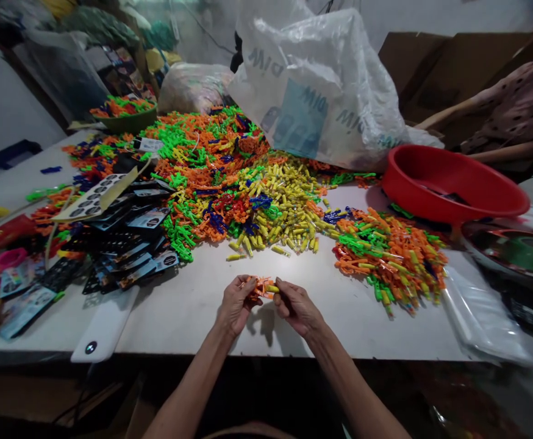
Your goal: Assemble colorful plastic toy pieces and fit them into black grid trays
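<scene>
Just above the table's front part, my left hand (236,303) is closed on a small orange plastic toy (260,288) whose exact kind I cannot make out. My right hand (295,305) pinches a small yellow tube (272,289) that touches the toy's right side. Beyond my hands spreads a heap of yellow tubes (289,204) with clear wrapping. Behind it and to the left lie many loose orange, green and blue plastic toys (202,164). On the right, a second pile of orange and green toys with yellow tubes (389,253) rests on the table.
A red basin (454,183) stands at the right, with clear plastic bags (481,317) below it. Black printed cards (129,244) are stacked at the left near a white device (104,326). A large white sack (325,91) sits behind the heap; another person's arm (468,110) is at right.
</scene>
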The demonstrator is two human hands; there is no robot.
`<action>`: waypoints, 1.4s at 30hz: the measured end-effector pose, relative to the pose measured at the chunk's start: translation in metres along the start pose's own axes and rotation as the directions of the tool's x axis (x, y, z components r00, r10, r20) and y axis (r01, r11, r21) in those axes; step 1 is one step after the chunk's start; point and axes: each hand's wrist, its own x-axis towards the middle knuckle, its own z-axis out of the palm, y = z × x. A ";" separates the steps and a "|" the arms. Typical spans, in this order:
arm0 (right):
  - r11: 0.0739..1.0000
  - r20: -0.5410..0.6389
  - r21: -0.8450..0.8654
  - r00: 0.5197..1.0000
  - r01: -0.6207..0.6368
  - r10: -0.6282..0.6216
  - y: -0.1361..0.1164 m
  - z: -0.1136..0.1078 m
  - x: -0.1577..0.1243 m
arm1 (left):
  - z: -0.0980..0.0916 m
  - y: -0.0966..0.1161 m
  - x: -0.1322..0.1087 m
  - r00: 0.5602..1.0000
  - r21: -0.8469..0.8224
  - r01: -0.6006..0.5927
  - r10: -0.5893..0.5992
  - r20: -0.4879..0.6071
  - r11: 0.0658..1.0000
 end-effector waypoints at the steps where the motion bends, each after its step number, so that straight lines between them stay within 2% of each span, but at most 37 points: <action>1: 1.000 0.027 -0.006 0.999 -0.018 0.018 -0.001 0.001 -0.001 | -0.001 -0.001 0.000 1.000 0.008 -0.001 0.001 0.003 1.000; 3: 0.999 0.076 -0.020 0.996 -0.043 0.044 -0.003 0.003 -0.003 | -0.002 -0.002 0.000 1.000 0.022 0.010 -0.011 0.020 1.000; 6: 0.999 0.086 -0.032 0.996 -0.032 0.035 -0.006 0.009 -0.004 | -0.004 -0.006 0.001 0.999 -0.016 0.016 -0.016 0.031 1.000; 10: 1.000 0.022 -0.024 1.000 0.002 -0.002 -0.008 0.011 -0.002 | -0.004 -0.007 0.003 0.999 -0.086 -0.029 0.026 -0.026 0.996; 15: 0.996 -0.048 -0.092 0.998 0.022 -0.026 -0.009 0.008 -0.001 | -0.003 -0.002 0.001 0.999 -0.022 -0.041 0.041 -0.010 0.999; 18: 0.995 -0.022 -0.097 1.000 -0.006 0.004 -0.010 0.010 -0.002 | -0.002 -0.002 -0.002 0.999 -0.025 -0.034 0.034 0.011 0.999; 21: 0.992 0.064 -0.088 0.993 -0.095 0.101 -0.012 0.010 -0.003 | -0.002 -0.004 -0.004 0.998 -0.011 -0.023 0.023 0.057 1.000; 23: 0.986 0.095 -0.109 0.986 -0.123 0.134 -0.012 0.009 -0.005 | -0.003 -0.006 -0.004 0.996 0.031 -0.058 0.055 0.074 0.998; 26: 0.982 -0.010 -0.190 1.000 -0.022 0.021 -0.008 0.010 -0.008 | -0.005 -0.010 -0.001 0.976 0.156 -0.215 0.217 0.001 0.964; 29: 0.952 -0.129 -0.285 0.980 0.111 -0.152 0.000 0.012 -0.008 | -0.004 -0.017 0.006 0.925 0.302 -0.343 0.376 -0.055 0.889; 32: 0.934 -0.141 -0.336 0.974 0.121 -0.177 -0.002 0.007 0.000 | -0.002 -0.016 0.015 0.935 0.385 -0.329 0.355 0.004 0.862; 34: 0.927 -0.161 -0.355 0.969 0.120 -0.188 -0.018 -0.007 0.007 | -0.003 -0.004 0.022 0.948 0.442 -0.312 0.306 0.088 0.841; 36: 0.890 -0.246 -0.415 0.918 0.189 -0.310 -0.049 -0.032 0.010 | -0.009 0.019 0.030 0.927 0.591 -0.366 0.337 0.165 0.719; 37: 0.842 -0.297 -0.483 0.861 0.239 -0.414 -0.069 -0.047 0.010 | -0.015 0.034 0.035 0.902 0.693 -0.401 0.388 0.187 0.598; 38: 0.761 -0.339 -0.593 0.775 0.264 -0.534 -0.089 -0.063 0.009 | -0.021 0.051 0.039 0.871 0.800 -0.408 0.451 0.195 0.441; 39: 0.629 -0.336 -0.739 0.678 0.240 -0.654 -0.108 -0.078 0.008 | -0.029 0.067 0.045 0.838 0.892 -0.365 0.513 0.189 0.267; 40: 0.438 -0.288 -0.887 0.564 0.148 -0.774 -0.123 -0.092 0.008 | -0.037 0.083 0.051 0.808 0.955 -0.277 0.564 0.173 0.105; 41: 0.268 -0.239 -0.963 0.429 0.009 -0.871 -0.134 -0.102 0.009 | -0.044 0.096 0.057 0.786 0.986 -0.167 0.600 0.150 -0.028; 42: 0.119 -0.148 -0.988 0.364 -0.101 -0.920 -0.139 -0.109 0.011 | -0.051 0.107 0.064 0.776 0.991 -0.054 0.619 0.121 -0.126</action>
